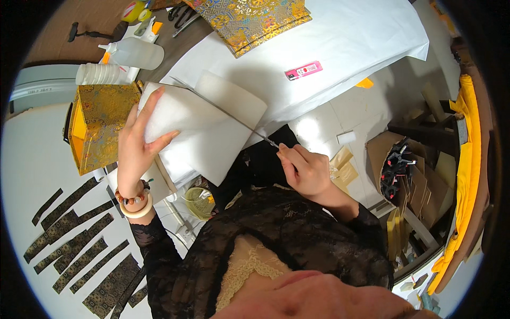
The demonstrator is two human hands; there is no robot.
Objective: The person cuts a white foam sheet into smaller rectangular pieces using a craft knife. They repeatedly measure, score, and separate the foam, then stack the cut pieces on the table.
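Left hand (137, 142) splayed on white wadding (191, 133) | right hand (307, 173) gripping slender metal blade (232, 116)

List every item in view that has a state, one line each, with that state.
left hand: fingers spread on the white padding
right hand: closed on the long metal tool
long metal tool: slanting across the white padding
white padding: whether cut through, unclear
pink packet: lying flat
dark patterned pieces: laid out
squeeze bottle: nozzle on
black clamps: bunched together
bangle: worn on left wrist
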